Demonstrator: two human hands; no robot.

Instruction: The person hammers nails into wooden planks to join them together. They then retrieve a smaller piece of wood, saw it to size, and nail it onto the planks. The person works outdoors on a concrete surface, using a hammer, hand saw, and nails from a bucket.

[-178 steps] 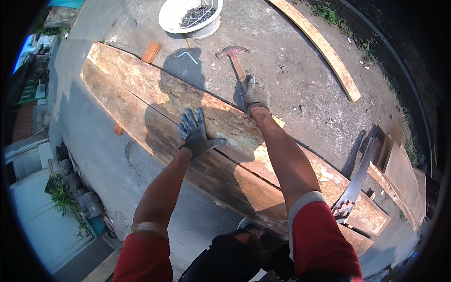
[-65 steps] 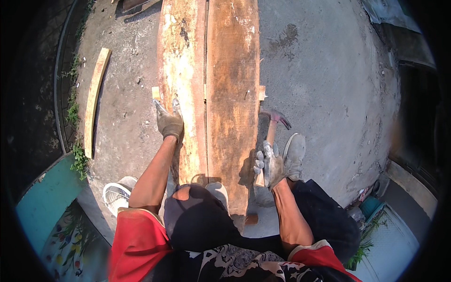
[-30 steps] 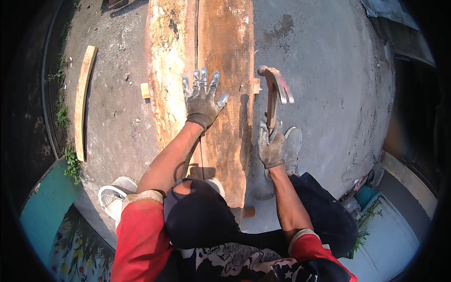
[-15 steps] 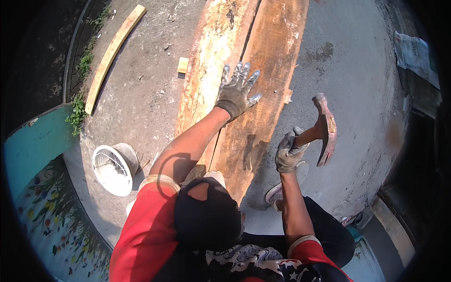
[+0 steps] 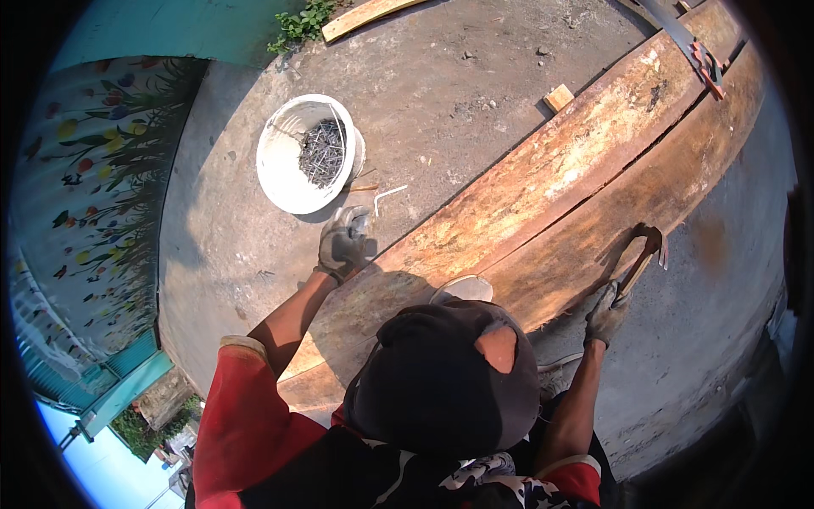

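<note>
- Two long rough wooden planks (image 5: 585, 178) side by side on concrete.
- Gloved left hand (image 5: 343, 244), loosely curled, near round white plastic bucket of nails (image 5: 292, 182).
- Gloved right hand (image 5: 608, 312) gripping wooden-handled claw hammer (image 5: 643, 253).

Long rough wooden planks (image 5: 585, 170): orange-brown with pale yellow patches and dark streaks. Round plastic bucket (image 5: 288, 178): white, holding dark grey metal nails (image 5: 322, 151). Left hand (image 5: 343, 244) and right hand (image 5: 607, 312): grey work gloves. Claw hammer (image 5: 640, 254): reddish-brown wooden handle, rust-dark head. Concrete ground (image 5: 441, 85): mottled grey. Painted wall (image 5: 93, 195): pale, patterned with multicoloured flowers and green stems, turquoise along the top. Short sleeves (image 5: 242, 416): red. Hand saw (image 5: 691, 42): dark blade, red handle.
</note>
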